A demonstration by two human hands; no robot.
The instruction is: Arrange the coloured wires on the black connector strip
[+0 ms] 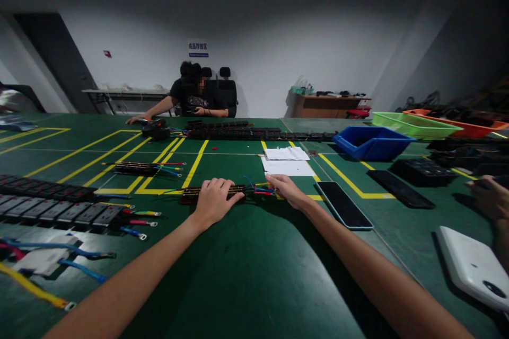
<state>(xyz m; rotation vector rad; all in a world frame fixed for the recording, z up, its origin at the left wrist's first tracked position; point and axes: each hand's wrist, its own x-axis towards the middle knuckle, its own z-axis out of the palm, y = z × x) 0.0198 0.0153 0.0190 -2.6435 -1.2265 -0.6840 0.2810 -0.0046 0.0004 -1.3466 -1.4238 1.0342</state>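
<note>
A dark strip module (191,194) with brass-coloured rails lies on the green table in front of me. My left hand (216,198) rests over its right part, fingers wrapped round it. Yellow, blue and red wires (260,189) come out of its right end. My right hand (284,189) is closed in a pinch on the ends of these wires. A similar module (137,168) with wires lies beyond, to the left. White papers (288,165) lie just behind my right hand.
Rows of black socket strips (59,211) and ring-ended cables (40,291) lie left. Right are a phone (345,205), a black slab (400,189), a blue bin (371,143) and a white device (473,267). A person (199,92) sits opposite; another person's hand (487,196) shows far right.
</note>
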